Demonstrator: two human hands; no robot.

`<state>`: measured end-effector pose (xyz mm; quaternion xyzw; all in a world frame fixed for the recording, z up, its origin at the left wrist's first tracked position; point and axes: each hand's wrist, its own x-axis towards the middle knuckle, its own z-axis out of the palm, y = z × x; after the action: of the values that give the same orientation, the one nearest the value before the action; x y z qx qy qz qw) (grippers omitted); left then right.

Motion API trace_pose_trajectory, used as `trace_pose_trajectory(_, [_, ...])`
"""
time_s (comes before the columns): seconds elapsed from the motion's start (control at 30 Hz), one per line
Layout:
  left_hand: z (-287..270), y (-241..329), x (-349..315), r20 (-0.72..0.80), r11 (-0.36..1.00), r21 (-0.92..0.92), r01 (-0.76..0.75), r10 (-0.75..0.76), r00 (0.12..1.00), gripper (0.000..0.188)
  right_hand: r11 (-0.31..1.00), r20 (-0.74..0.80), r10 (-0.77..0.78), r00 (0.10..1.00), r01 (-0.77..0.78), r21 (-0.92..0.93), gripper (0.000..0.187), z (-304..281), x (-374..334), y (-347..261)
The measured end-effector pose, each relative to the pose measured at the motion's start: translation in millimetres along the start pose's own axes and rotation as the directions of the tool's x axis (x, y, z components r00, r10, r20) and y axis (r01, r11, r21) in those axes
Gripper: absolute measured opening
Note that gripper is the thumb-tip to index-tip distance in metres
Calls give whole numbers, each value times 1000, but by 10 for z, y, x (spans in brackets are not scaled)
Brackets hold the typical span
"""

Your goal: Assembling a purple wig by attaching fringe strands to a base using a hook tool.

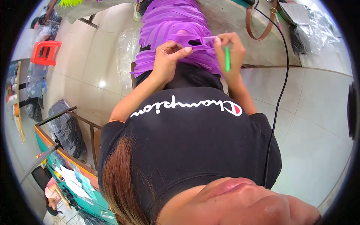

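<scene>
A long heap of glossy purple strips, like fringed fabric (pixel 170 17), lies across my lap and stretches away from me. My left hand (pixel 168 60) pinches its near edge between thumb and fingers, beside a dark oval gap in the material. On the other side of that gap my right hand (pixel 230 50) is closed, its fingertips drawing a narrow purple strip taut. A slim bright green stick-like tool (pixel 227 59) also sits in the right hand, pointing down toward me; its exact kind cannot be made out.
A grey table (pixel 240 33) with a brown strap (pixel 249 28) stands far right. A black cable (pixel 285 71) hangs down on the right. At left are a red stool (pixel 45 52), clear plastic (pixel 128 56) and a bag-wrapped bundle (pixel 67 129). Another person (pixel 54 193) is at lower left.
</scene>
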<state>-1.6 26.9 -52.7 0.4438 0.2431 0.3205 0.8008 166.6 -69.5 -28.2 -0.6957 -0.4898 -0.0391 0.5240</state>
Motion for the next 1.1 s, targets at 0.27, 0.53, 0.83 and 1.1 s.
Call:
trace_pose_trajectory(0.27, [31, 233, 35, 100, 851, -518, 81, -34, 994, 19, 847, -66, 142, 988, -155, -509, 10, -603, -584, 1516])
trace_pose_trajectory(0.53, [-273, 179, 181, 122, 704, -675, 224, -192, 974, 23, 606, -13, 213, 977, -142, -782, 12, -1066, -1731, 3477])
trace_pose_trajectory(0.83, [30, 125, 130, 104, 764, -437, 474, -481, 871, 28, 682, 135, 563, 816, -550, 482, 34, -209, -511, 1542])
trace_pose_trajectory(1.1, [143, 174, 5, 76, 937, -217, 275, -264, 961, 21, 665, 334, 32, 942, -270, 696, 13, -62, -122, -83])
